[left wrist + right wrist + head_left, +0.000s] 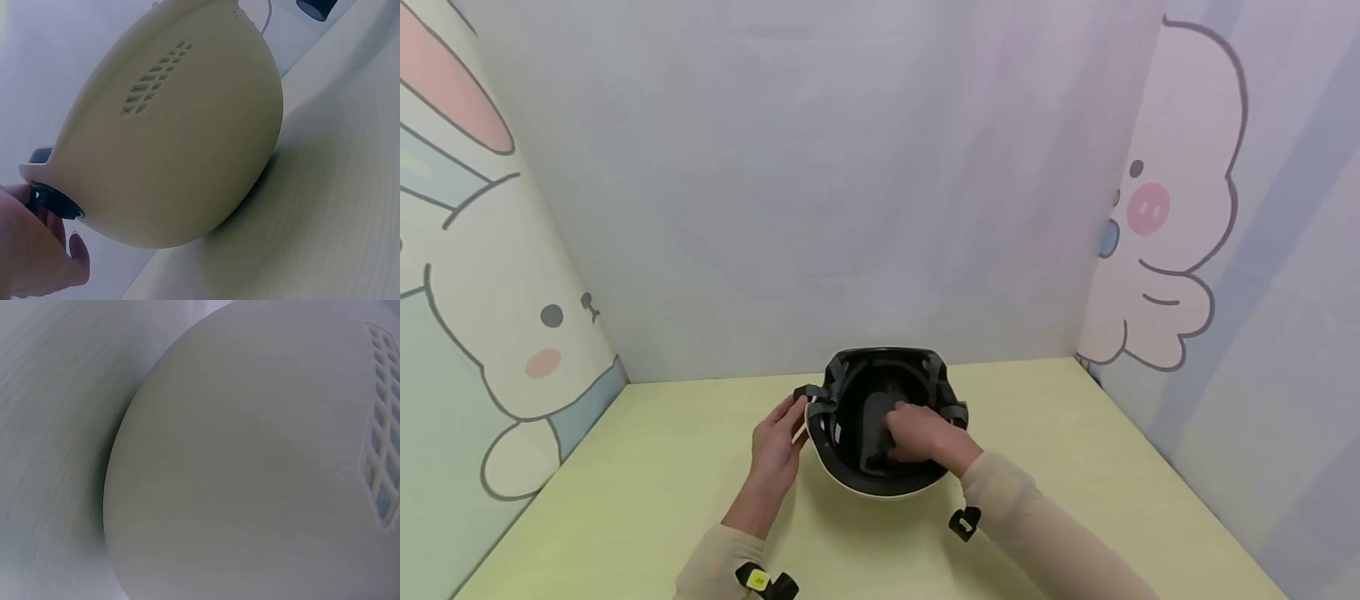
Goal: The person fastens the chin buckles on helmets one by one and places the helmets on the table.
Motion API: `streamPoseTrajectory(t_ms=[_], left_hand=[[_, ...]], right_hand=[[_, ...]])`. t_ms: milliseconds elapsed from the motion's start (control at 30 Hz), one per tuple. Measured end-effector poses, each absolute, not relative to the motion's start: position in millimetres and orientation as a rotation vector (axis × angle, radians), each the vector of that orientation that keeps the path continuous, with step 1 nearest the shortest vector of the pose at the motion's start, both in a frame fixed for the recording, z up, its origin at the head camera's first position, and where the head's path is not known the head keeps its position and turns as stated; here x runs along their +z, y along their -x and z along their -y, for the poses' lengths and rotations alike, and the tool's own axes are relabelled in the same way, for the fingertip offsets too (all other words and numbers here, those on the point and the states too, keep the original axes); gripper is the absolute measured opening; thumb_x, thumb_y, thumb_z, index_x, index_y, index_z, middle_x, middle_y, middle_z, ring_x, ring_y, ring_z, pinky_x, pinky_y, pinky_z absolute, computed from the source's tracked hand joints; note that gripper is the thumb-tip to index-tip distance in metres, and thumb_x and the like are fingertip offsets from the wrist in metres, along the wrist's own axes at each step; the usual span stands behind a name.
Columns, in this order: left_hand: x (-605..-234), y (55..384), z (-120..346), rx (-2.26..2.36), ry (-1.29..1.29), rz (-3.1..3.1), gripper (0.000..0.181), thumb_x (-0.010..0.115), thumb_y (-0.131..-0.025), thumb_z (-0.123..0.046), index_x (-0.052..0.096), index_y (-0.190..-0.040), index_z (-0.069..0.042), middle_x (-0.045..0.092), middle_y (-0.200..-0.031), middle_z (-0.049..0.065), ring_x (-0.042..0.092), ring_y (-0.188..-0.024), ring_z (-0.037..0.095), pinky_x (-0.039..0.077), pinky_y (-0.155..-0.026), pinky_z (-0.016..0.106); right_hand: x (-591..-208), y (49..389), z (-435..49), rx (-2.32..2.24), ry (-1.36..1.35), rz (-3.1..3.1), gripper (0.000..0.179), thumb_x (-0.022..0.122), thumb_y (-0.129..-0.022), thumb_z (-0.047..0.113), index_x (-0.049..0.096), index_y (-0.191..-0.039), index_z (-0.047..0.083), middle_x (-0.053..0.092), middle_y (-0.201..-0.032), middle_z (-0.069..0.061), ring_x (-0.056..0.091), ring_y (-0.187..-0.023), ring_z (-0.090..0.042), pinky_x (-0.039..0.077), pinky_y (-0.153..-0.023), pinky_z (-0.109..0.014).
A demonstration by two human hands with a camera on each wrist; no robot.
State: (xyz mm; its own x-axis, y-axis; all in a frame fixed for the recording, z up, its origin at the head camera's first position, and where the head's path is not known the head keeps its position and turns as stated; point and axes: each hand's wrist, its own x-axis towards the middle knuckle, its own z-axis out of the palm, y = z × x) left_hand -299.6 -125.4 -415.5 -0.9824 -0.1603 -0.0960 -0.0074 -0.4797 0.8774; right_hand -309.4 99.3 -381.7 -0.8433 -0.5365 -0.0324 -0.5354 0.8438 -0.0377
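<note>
A cream helmet point(187, 144) rests upside down on the table, its black inside point(880, 475) facing up in the head view. At its left edge, my left hand point(775, 450) holds the rim beside a black strap point(811, 392). In the left wrist view, fingers of the left hand point(37, 250) bend around the black edge piece point(56, 200). My right hand point(917, 432) reaches over the right rim into the helmet, its fingers bent against the dark lining point(876, 417). Its fingertips are partly hidden. Only the helmet's outer shell point(237, 456) shows in the right wrist view.
The helmet stands on a pale yellow-green table point(662, 467). A plain grey-white wall panel point(820, 183) rises behind it, and side panels with cartoon animals point(535, 333) flank the table. Black wrist devices point(965, 523) sit by both sleeves.
</note>
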Motion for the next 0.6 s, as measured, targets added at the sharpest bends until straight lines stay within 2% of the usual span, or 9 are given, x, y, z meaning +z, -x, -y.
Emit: streamPoseTrajectory(t_ms=[67, 167, 267, 367, 467, 533, 600], left_hand=[[-416, 300, 125, -2.62, -0.252, 1.546, 0.061, 0.063, -0.1, -0.016, 0.036, -0.151, 0.005, 0.043, -0.149, 0.018, 0.061, -0.107, 0.009, 0.038, -0.109, 0.041], [-413, 300, 125, -2.605, -0.236, 1.542, 0.059, 0.063, -0.1, -0.016, 0.038, -0.149, 0.005, 0.046, -0.145, 0.016, 0.06, -0.109, 0.01, 0.039, -0.107, 0.04], [-410, 300, 125, -2.573, -0.217, 1.544, 0.055, 0.064, -0.1, -0.017, 0.043, -0.146, 0.003, 0.054, -0.133, 0.009, 0.059, -0.111, 0.013, 0.041, -0.102, 0.037], [-405, 300, 124, -2.518, -0.204, 1.55, 0.048, 0.066, -0.099, -0.02, 0.05, -0.14, -0.001, 0.059, -0.117, -0.001, 0.058, -0.111, 0.015, 0.041, -0.095, 0.035], [-402, 299, 122, -2.418, -0.187, 1.588, 0.042, 0.067, -0.098, -0.025, 0.054, -0.132, -0.003, 0.06, -0.109, -0.003, 0.058, -0.108, 0.016, 0.041, -0.093, 0.036], [-400, 299, 122, -2.332, -0.167, 1.625, 0.042, 0.068, -0.097, -0.029, 0.055, -0.128, -0.004, 0.061, -0.11, -0.002, 0.058, -0.109, 0.015, 0.042, -0.093, 0.035], [-397, 299, 121, -2.248, -0.139, 1.662, 0.042, 0.068, -0.097, -0.03, 0.054, -0.126, -0.004, 0.061, -0.114, 0.001, 0.058, -0.109, 0.014, 0.044, -0.093, 0.031]], right_hand=[[-383, 309, -100, -0.078, 0.897, -2.986, 0.018, 0.08, -0.086, 0.028, 0.073, -0.097, 0.015, 0.057, -0.097, -0.005, 0.056, -0.086, -0.021, 0.051, -0.075, -0.038], [-381, 309, -102, -0.184, 0.973, -3.023, 0.009, 0.077, -0.089, 0.026, 0.072, -0.087, 0.018, 0.052, -0.092, -0.003, 0.048, -0.084, -0.021, 0.047, -0.072, -0.035], [-378, 310, -102, -0.3, 1.065, -3.088, 0.017, 0.073, -0.092, 0.023, 0.066, -0.077, 0.021, 0.051, -0.097, -0.004, 0.044, -0.087, -0.023, 0.043, -0.072, -0.037], [-375, 311, -103, -0.443, 1.119, -3.142, 0.023, 0.069, -0.093, 0.02, 0.059, -0.073, 0.019, 0.055, -0.099, -0.005, 0.047, -0.088, -0.023, 0.044, -0.073, -0.037], [-373, 312, -103, -0.691, 1.104, -3.122, 0.016, 0.065, -0.094, 0.016, 0.055, -0.082, 0.015, 0.056, -0.086, -0.001, 0.051, -0.073, -0.017, 0.045, -0.067, -0.033], [-372, 312, -104, -0.884, 1.079, -3.075, 0.006, 0.06, -0.096, 0.011, 0.054, -0.094, 0.01, 0.051, -0.073, 0.001, 0.045, -0.059, -0.013, 0.041, -0.058, -0.029], [-372, 312, -106, -1.043, 1.061, -3.028, 0.014, 0.056, -0.097, 0.006, 0.052, -0.11, 0.006, 0.049, -0.068, 0.004, 0.041, -0.051, -0.009, 0.039, -0.052, -0.026]])
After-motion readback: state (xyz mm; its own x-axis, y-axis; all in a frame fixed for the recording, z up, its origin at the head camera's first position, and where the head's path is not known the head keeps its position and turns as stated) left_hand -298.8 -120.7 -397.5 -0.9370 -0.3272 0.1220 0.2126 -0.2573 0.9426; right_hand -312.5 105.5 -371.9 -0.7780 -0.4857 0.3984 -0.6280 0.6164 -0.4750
